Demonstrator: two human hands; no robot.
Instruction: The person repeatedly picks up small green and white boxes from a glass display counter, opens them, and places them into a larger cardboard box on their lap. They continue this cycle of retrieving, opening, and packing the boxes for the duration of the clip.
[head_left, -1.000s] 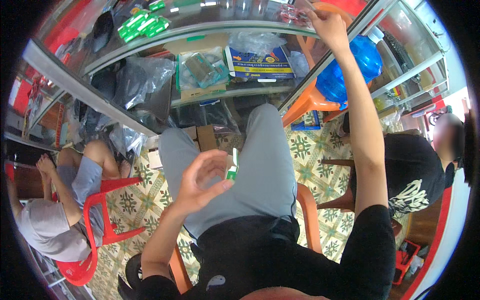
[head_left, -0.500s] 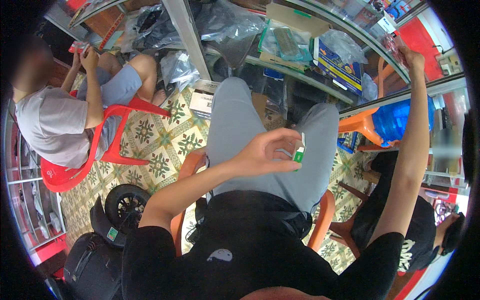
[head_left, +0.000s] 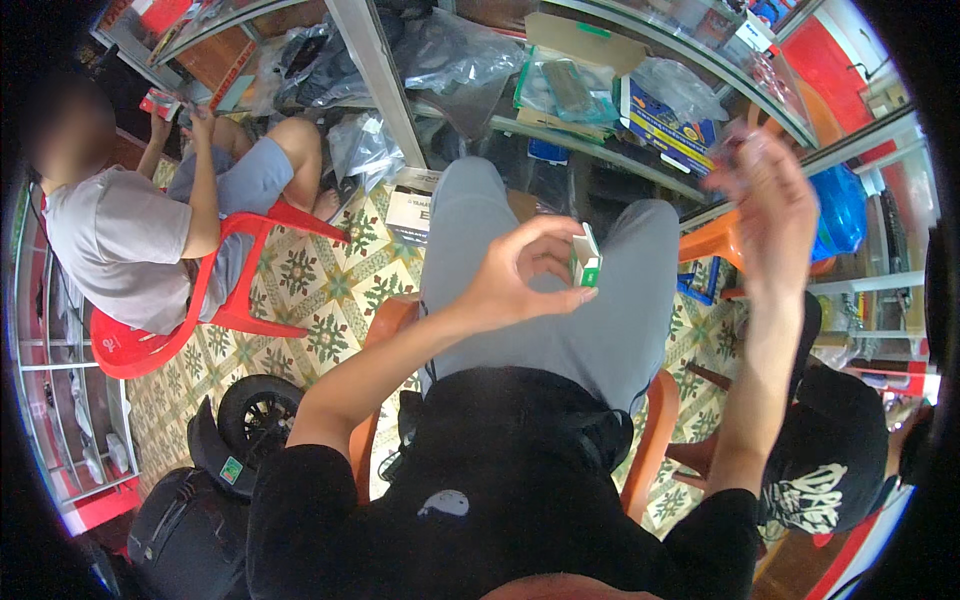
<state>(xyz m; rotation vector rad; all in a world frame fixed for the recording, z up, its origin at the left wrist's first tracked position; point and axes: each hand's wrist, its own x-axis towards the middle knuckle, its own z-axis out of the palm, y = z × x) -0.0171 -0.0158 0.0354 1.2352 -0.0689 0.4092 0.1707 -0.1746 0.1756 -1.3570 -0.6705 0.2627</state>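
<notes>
Above my lap, my left hand (head_left: 530,268) grips a small green and white cardboard box (head_left: 586,262) between thumb and fingers. The box's top flap stands up, and its inside cannot be made out. My right hand (head_left: 765,205) is raised at the right, below the glass counter's edge, and smeared by motion. At its fingertips is a blurred, reddish, partly see-through thing (head_left: 728,152), its kind unclear. The two hands are well apart.
A glass display counter (head_left: 600,150) ahead holds an opened carton (head_left: 585,40), a blue and yellow box (head_left: 665,128) and plastic bags. To the left, a person (head_left: 130,240) sits on a red chair (head_left: 265,270); another person (head_left: 830,440) is at the right, near a blue water bottle (head_left: 838,210).
My right hand has come down and inward from the counter top, with something reddish at its fingers. My left hand has lifted slightly and shifted left with the box.
</notes>
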